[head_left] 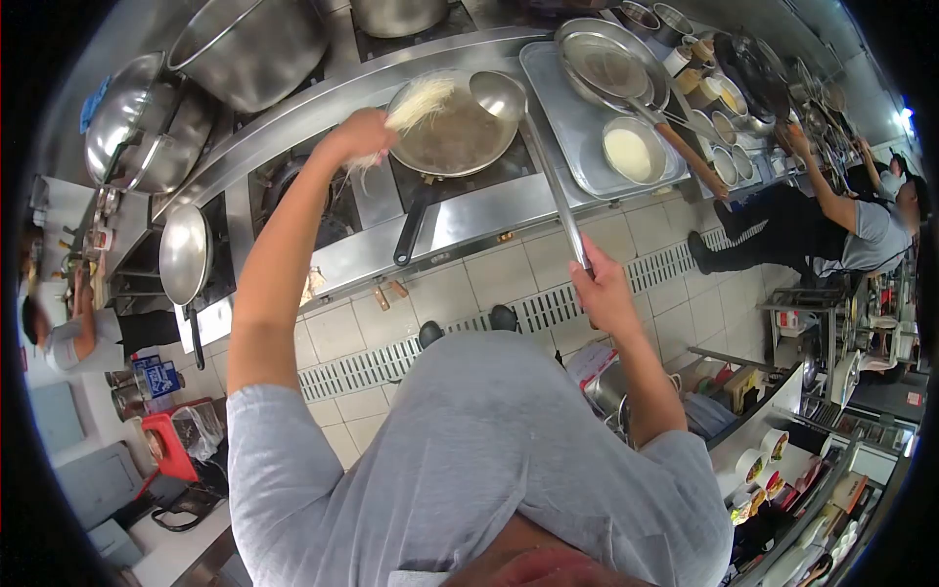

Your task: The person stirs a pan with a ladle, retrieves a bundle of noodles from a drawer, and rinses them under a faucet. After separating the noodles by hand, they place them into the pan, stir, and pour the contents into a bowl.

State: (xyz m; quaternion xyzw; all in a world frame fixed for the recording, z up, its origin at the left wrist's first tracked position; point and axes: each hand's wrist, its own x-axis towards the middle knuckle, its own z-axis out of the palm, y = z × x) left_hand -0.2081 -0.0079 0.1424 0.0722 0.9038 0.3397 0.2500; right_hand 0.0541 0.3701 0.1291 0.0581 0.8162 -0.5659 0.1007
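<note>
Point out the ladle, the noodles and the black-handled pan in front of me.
ladle (499,95), head view, bowl
noodles (422,104), head view, upper bundle
black-handled pan (453,147), head view, inside

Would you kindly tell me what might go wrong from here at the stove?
The pale strands trail loosely from the left hand, some below it and outside the pan, so a few could land on the stove. The bare hand is beside the pan's liquid; if that is hot, splashes might burn it. The pan handle points toward the person, so it could get knocked.
</note>
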